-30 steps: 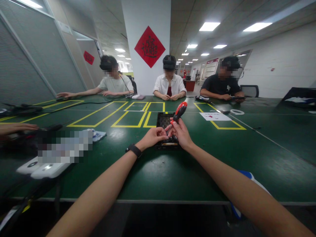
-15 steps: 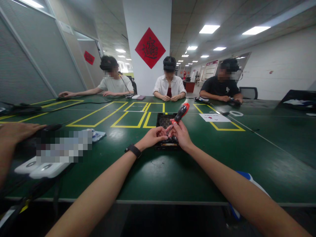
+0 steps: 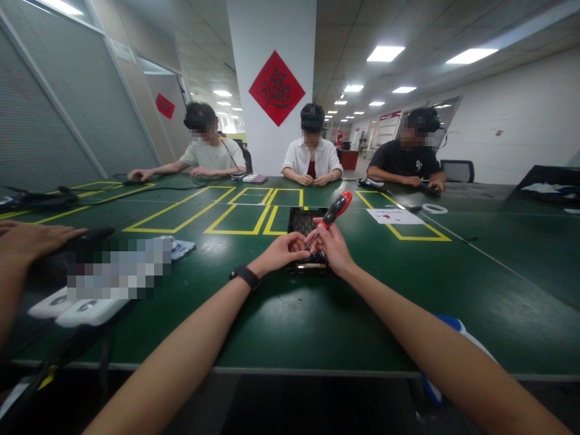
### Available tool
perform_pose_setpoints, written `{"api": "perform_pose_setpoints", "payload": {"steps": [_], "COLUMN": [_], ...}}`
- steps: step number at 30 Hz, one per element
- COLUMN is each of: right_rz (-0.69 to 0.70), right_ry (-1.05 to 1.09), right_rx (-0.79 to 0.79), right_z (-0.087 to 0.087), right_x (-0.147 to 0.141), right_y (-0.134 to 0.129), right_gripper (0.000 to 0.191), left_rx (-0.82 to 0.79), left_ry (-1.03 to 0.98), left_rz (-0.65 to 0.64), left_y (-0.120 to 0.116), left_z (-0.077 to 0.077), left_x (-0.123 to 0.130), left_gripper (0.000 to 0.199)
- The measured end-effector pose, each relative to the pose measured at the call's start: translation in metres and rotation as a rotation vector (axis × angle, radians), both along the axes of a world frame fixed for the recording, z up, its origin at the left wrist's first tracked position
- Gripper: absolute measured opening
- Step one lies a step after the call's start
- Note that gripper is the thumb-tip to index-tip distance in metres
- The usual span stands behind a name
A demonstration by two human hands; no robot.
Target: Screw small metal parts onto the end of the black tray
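Note:
A red and black screwdriver slants down to the left, its handle end raised. My right hand is closed around its lower part. Close against the shaft, my left hand is pinched at the fingertips; what it holds there is too small to tell. Both hands are over a black open case on the green table. The case's near part is partly hidden by my fingers. A black band is on my left wrist.
White devices and cables lie at the left, beside another person's hand. A paper sheet and a white ring are at the right. Three people sit across the table. A blue and white object shows beside my right forearm.
The screwdriver handle has shifted slightly to the right. My hands have stayed nearly in place. The far left person's outstretched hand has moved a little to the right.

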State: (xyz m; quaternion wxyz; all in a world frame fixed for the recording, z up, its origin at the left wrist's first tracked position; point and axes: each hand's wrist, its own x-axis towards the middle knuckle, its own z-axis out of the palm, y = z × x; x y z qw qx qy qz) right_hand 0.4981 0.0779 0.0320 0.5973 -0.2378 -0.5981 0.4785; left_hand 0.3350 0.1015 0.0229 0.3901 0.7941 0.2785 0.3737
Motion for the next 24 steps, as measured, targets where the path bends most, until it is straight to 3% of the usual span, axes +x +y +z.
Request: {"api": "perform_pose_setpoints", "payload": {"steps": [7, 17, 24], "right_rz": [-0.050, -0.016, -0.058], "right_ry": [-0.037, -0.028, -0.047], "right_rx": [0.010, -0.028, -0.004], "right_z": [0.0012, 0.0013, 0.0026], "right_x": [-0.0003, 0.0010, -0.0004], "right_y": [-0.0015, -0.0013, -0.0029], "right_gripper": [0.035, 0.036, 0.031], "left_rx": [0.047, -0.072, 0.002], "left_ry": [0.034, 0.022, 0.034], "left_rz": [0.068, -0.083, 0.053], "left_y": [0.0018, 0.0033, 0.0009], "left_z": [-0.0048, -0.0022, -0.0015], "left_x": [-0.0005, -0.0024, 0.0000], "left_gripper": [0.032, 0.034, 0.033]}}
